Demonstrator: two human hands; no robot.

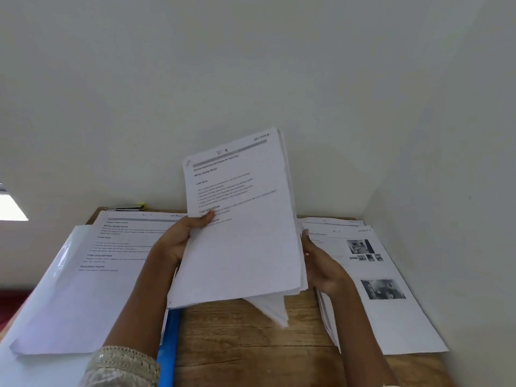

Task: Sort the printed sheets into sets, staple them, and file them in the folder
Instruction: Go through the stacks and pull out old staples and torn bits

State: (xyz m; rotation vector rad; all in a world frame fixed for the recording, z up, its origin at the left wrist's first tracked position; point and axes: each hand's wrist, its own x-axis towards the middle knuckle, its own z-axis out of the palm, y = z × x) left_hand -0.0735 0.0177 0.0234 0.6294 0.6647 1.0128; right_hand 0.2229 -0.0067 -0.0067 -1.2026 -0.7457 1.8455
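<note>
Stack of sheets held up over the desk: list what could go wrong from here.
1. Several drooping sheets hang from the bottom of the stack of sheets, below where the left hand pinches it and the right hand holds its edge; they may slip onto the table.
2. Piles lie on either side, the left pile and right pile; a fallen sheet could land on one and mix the sets.

Wooden surface [251, 344] sitting in a white corner, carrying paper on both sides.
A left pile of printed sheets [111, 261] is lying over a blue folder [167, 344]; a right pile with photos [391, 317] is resting beside the wall; a small dark thing with a yellow tip [131, 208] is lying at the back edge.
</note>
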